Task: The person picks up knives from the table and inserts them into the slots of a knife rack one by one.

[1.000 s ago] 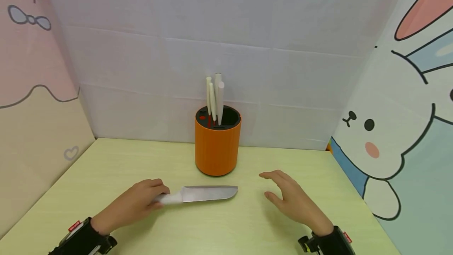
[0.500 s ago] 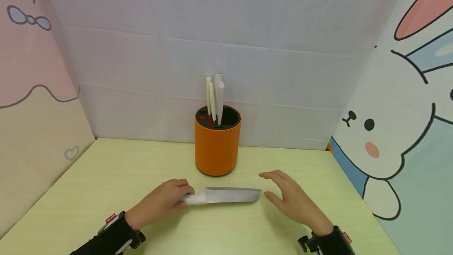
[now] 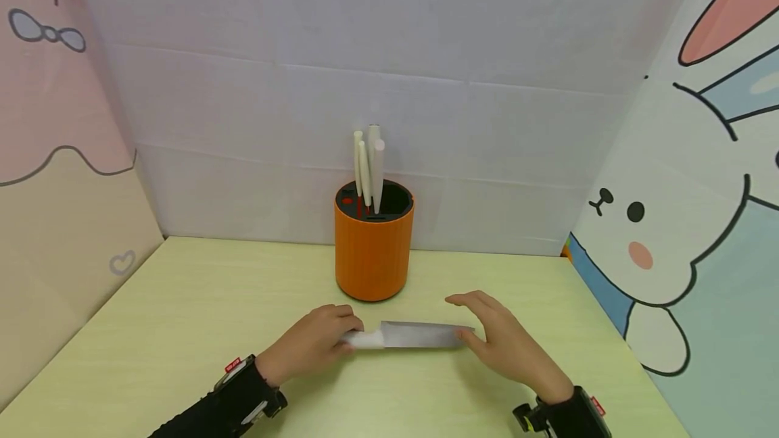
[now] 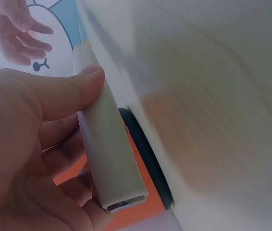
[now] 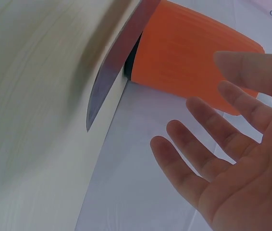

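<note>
A kitchen knife (image 3: pixel 420 335) with a white handle and broad steel blade is held just above the table, its tip pointing right. My left hand (image 3: pixel 316 340) grips the handle (image 4: pixel 108 144), thumb on one side and fingers curled on the other. My right hand (image 3: pixel 508 343) is spread with fingers apart and holds nothing. In the head view its thumb overlaps the blade's tip; the right wrist view shows the blade (image 5: pixel 114 67) apart from the fingers (image 5: pixel 179 163).
Behind the knife stands an orange knife block (image 3: pixel 372 262) with a black top and several white-handled pieces (image 3: pixel 376 167) in it. The pale yellow table (image 3: pixel 231 276) meets a white-covered wall (image 3: pixel 517 120). Cartoon-printed panels (image 3: pixel 657 222) stand on both sides.
My left hand has carried the knife rightward across the table, bringing the blade's tip to the right hand. The right hand has stayed in place.
</note>
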Tool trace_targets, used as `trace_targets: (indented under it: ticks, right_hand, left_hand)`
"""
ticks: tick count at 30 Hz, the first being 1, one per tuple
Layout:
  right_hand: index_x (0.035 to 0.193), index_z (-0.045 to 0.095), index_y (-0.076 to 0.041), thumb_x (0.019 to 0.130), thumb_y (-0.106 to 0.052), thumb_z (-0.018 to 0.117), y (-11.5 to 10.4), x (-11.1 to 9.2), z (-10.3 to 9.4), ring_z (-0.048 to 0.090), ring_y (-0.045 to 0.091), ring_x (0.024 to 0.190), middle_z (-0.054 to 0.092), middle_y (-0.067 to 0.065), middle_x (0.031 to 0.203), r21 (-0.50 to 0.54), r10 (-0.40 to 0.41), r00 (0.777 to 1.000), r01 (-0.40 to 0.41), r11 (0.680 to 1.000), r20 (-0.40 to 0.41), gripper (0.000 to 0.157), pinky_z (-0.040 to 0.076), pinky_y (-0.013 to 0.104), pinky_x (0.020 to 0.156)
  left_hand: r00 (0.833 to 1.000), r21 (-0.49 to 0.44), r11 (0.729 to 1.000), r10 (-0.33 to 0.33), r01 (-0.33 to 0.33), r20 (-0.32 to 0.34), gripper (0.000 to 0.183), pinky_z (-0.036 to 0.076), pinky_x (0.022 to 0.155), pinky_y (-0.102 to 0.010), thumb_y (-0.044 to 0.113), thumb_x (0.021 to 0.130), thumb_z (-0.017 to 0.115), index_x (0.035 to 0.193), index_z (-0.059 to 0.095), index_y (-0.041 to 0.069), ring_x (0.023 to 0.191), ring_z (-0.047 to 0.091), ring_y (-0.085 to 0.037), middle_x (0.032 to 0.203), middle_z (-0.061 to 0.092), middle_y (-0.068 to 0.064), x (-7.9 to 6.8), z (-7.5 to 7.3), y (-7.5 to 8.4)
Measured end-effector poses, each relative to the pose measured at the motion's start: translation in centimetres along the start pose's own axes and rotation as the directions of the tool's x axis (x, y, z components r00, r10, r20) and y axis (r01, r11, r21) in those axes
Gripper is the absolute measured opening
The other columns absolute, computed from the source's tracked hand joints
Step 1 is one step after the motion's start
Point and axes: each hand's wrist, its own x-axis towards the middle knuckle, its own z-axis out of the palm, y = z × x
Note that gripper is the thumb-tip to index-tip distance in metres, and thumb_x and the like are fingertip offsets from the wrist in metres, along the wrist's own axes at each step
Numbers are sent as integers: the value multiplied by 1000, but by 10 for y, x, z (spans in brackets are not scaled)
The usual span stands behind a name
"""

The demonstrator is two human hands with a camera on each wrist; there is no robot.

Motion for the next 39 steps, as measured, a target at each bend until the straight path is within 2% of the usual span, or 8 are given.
trace_targets:
  ticks: [6, 13, 18, 23, 39]
  right_hand:
    - [133, 49, -26, 86, -10, 71, 0, 0, -1, 50, 9, 113, 51, -14, 123, 3, 4, 1000, -4, 1000, 3, 55, 49, 38, 89]
    - [134, 48, -27, 86, -9, 71, -2, 1, -2, 49, 6, 111, 51, -15, 122, -2, 2, 1000, -2, 1000, 3, 56, 50, 37, 87]
    - [133, 49, -26, 85, -8, 71, -2, 1, -2, 50, 6, 110, 51, -15, 122, 1, -8, 1000, 8, 1000, -4, 56, 50, 36, 85]
    - [133, 48, -26, 86, -8, 71, -1, 1, -1, 50, 7, 110, 51, -14, 122, 1, -12, 1000, 12, 1000, -2, 56, 50, 37, 85]
    - [134, 47, -27, 87, -9, 70, 0, 0, 0, 50, 6, 111, 51, -15, 122, 7, -8, 1000, 8, 1000, 8, 56, 50, 36, 85]
  left_hand:
    - [1000, -29, 999, -23, 23, 19, 24, 49, 75, -27, 23, 83, 77, 104, 67, 18, 81, 50, -7, 96, 57, 9, 11, 5, 11]
    - [999, -16, 1000, -4, 4, 38, 23, 48, 75, -27, 23, 82, 77, 103, 67, 18, 80, 50, -8, 95, 58, 9, 18, 8, 19]
    - [999, -32, 999, 0, 1, 33, 23, 47, 73, -26, 22, 81, 77, 101, 67, 17, 79, 49, -7, 93, 57, 9, 19, 12, 20]
    - [998, -68, 997, -28, 32, 60, 23, 47, 74, -26, 22, 82, 77, 103, 68, 17, 81, 49, -6, 94, 56, 9, 19, 14, 23]
    - [996, -90, 995, -37, 44, 85, 27, 46, 72, -22, 24, 80, 79, 103, 69, 17, 78, 48, -4, 93, 57, 10, 18, 14, 23]
